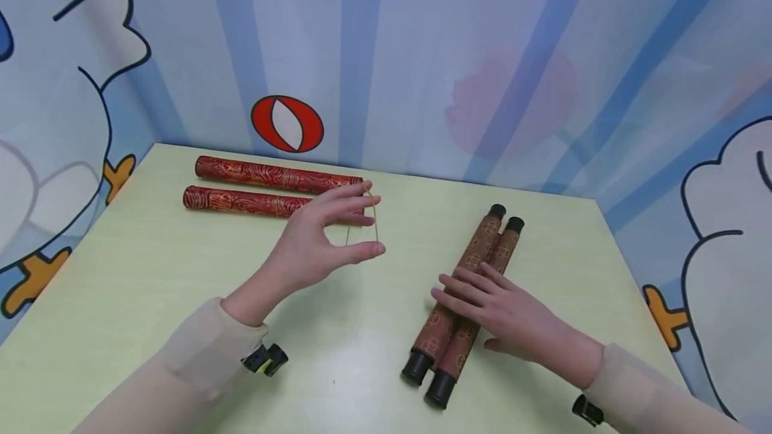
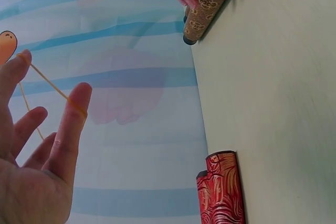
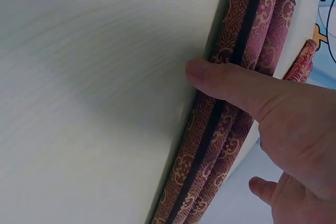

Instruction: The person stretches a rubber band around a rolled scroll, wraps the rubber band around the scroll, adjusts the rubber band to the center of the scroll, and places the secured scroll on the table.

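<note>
A thin yellow rubber band (image 1: 375, 216) is stretched between the thumb and fingertips of my left hand (image 1: 307, 240), whose fingers are spread wide above the table. In the left wrist view the band (image 2: 50, 81) loops round the thumb tip and a finger. Two brown patterned scrolls (image 1: 433, 335) with black end knobs lie side by side, slanting away from me. My right hand (image 1: 519, 320) rests across them, fingers extended. Its thumb (image 3: 226, 80) lies over the near scroll in the right wrist view. Behind the left hand lie two red rolls (image 1: 241, 201) with gold swirls, partly hidden by its fingers.
A pale yellow-green table (image 1: 139, 273) bears everything. A blue striped backdrop (image 1: 410, 86) with cartoon figures rises along its back and sides. The red rolls lie close to the back edge, left of the scrolls.
</note>
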A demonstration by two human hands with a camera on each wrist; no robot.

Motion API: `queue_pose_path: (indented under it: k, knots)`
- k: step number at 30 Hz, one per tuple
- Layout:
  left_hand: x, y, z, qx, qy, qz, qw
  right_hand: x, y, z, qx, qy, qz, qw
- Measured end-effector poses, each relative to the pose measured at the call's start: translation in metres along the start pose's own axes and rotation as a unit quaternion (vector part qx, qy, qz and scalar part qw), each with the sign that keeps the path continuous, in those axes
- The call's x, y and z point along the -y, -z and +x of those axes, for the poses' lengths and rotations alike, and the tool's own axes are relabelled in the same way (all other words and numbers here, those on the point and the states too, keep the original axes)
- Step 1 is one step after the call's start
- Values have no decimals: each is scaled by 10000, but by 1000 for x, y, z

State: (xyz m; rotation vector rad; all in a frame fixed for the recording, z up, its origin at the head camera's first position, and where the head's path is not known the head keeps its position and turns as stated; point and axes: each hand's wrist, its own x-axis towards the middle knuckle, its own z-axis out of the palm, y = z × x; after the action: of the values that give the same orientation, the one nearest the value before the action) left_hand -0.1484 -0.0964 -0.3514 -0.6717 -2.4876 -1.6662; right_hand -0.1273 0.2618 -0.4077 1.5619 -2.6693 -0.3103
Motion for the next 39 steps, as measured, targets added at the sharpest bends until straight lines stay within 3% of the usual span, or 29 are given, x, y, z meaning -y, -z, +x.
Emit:
queue_pose_path:
  k: [7, 23, 33, 39]
  knots:
    - [1, -1, 0, -76, 34, 12, 10000, 1, -5, 5, -110, 166, -159, 9997]
    - [5, -14, -1, 200, 1, -96, 9998, -5, -5, 18, -57, 615, -606, 9962]
    - [6, -17, -2, 247, 47, -53, 9997, -5, -2, 26, 239, 734, -464, 9959]
    - [7, -16, -4, 252, 14, -49, 9997, -9, 0, 26, 128, 870, -380, 9954]
